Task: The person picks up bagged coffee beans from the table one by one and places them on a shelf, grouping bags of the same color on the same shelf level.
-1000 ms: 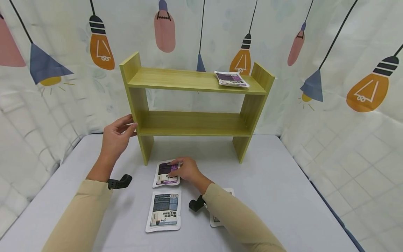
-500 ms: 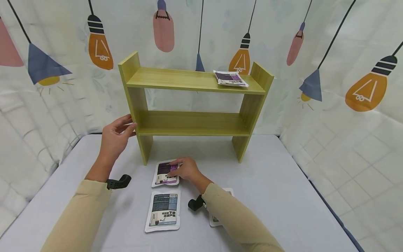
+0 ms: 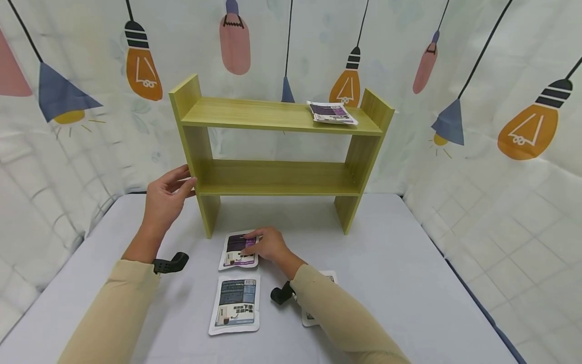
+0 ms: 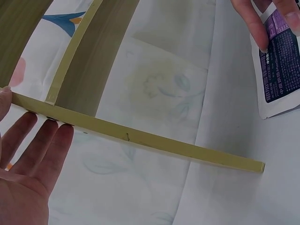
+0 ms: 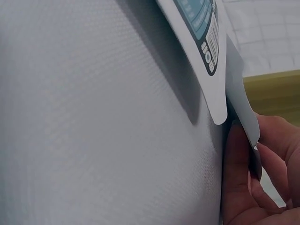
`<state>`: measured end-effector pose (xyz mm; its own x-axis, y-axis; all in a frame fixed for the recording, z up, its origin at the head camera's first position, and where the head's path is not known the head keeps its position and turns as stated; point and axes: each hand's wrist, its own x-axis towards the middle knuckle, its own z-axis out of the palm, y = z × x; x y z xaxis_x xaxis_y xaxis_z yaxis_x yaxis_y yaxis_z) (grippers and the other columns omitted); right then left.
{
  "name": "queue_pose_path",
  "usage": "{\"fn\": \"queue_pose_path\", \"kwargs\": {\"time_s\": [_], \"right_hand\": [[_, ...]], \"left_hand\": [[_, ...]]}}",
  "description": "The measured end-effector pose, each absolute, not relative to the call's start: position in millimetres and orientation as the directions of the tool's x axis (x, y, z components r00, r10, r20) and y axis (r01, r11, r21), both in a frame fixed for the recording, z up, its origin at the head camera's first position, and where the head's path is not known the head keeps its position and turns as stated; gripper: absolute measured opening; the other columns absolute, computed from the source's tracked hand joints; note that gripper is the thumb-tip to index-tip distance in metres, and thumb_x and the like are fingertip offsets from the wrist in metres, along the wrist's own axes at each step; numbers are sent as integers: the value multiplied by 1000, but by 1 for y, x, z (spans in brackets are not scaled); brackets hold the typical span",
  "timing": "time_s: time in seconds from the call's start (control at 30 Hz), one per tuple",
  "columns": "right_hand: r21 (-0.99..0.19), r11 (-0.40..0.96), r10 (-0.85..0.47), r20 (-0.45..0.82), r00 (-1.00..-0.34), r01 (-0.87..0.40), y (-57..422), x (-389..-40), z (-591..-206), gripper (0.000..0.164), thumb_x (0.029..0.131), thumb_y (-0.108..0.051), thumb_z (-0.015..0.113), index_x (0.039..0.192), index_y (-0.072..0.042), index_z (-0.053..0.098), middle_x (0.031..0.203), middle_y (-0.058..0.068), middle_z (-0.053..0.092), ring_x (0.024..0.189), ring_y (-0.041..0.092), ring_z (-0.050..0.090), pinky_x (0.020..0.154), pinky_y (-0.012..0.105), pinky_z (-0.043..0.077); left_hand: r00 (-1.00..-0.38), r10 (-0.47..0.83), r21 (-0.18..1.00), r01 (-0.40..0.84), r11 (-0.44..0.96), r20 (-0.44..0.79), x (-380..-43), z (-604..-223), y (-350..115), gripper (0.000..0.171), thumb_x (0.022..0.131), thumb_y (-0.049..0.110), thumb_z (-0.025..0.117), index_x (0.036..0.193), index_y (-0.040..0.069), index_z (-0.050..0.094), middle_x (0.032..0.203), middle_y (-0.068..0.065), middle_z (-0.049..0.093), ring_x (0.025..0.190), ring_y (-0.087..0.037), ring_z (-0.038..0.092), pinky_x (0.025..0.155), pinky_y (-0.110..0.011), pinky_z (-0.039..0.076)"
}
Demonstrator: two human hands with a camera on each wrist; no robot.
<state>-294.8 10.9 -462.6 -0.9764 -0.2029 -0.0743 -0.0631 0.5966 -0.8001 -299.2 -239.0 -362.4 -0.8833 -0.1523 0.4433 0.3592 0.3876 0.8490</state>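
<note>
A yellow-green two-tier shelf stands at the back of the table. My left hand holds the edge of its left side panel, with the thumb on one side and the fingers on the other. In front of the shelf lies a flat white-edged pouch with a purple and black label. My right hand pinches this pouch's right edge, the thumb tucked beneath it in the right wrist view. Closer to me, a pouch with a blue label lies flat.
Another pouch lies mostly hidden under my right forearm. On the shelf's top board, at the right, rests a purple-labelled pouch. A printed curtain hangs around the white table.
</note>
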Motion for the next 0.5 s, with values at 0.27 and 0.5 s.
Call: {"fn": "queue_pose_path", "kwargs": {"time_s": [0.27,0.5], "right_hand": [[-802,593,-196,-65,-978,-65,11,-294,-461,38,70,-23,96,106,-20,83,132,9,70,129,28,59,113,42,48],[-800,598,-188,-80,-979,-50,10,-293,-461,37,71,-24,96,106,-21,83,134,8,69,130,29,58,113,43,48]], "left_hand": [[-889,-152,851,346,394,432,-299,-364,-240,52,100,33,65,150,23,54,148,-10,59,109,7,62,81,-9,57],[-888,-147,848,350,398,435,-300,-364,-241,52,100,31,66,150,23,55,148,-10,59,108,7,62,80,-9,57]]}}
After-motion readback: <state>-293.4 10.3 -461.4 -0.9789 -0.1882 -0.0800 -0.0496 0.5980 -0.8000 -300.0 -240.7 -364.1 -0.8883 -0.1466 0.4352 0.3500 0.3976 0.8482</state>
